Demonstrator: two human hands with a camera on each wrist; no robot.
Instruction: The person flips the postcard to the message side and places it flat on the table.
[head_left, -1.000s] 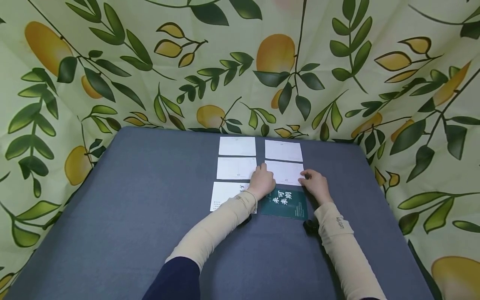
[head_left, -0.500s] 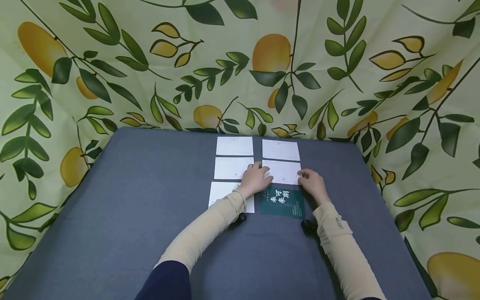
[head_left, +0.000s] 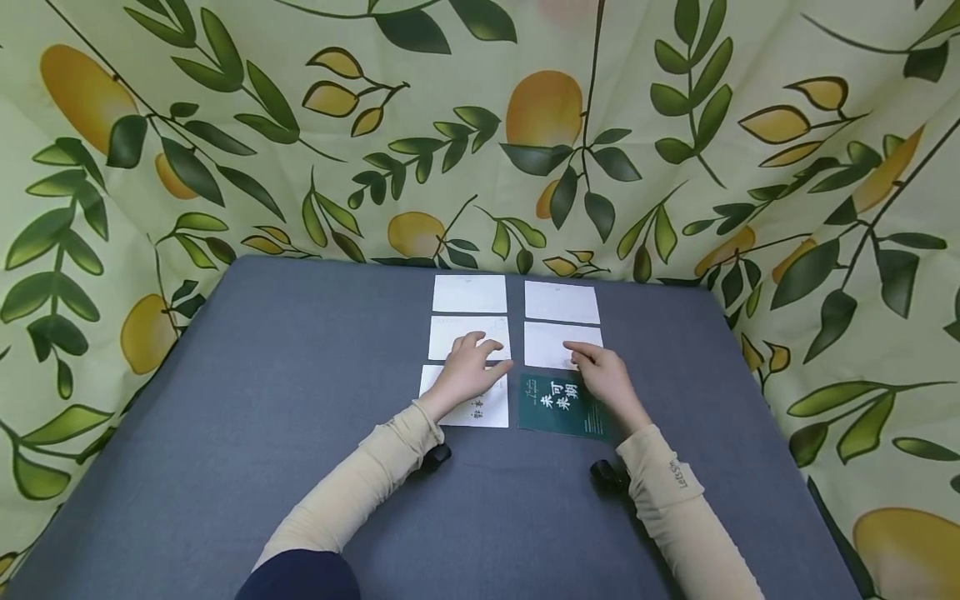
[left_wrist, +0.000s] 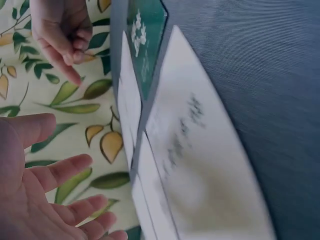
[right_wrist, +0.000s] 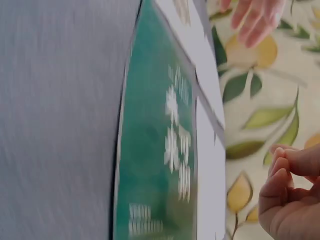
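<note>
Both hands have moved: the left hand has swung back off the right column to the left one, and the right hand has slid inward from the card edge it was at. Behind everything hangs a fruit-and-leaf printed curtain; before it stands a table under a grey-blue cloth. On that, towards the far side, six cards lie flat in two columns of three: five white ones, including a middle-right card and a near-left card with dark lettering, plus a green card with white Chinese characters at near right. Left fingers are spread around nothing; the right ones are mostly curled, thumb against fingertips, with nothing visible between (both hands look raised clear of the cards). A trailing fingertip or sleeve could knock a card askew, I'd judge, since the gaps are narrow. Unlike half a second ago, the near-left card's lettering shows; the cards themselves seem unmoved.
</note>
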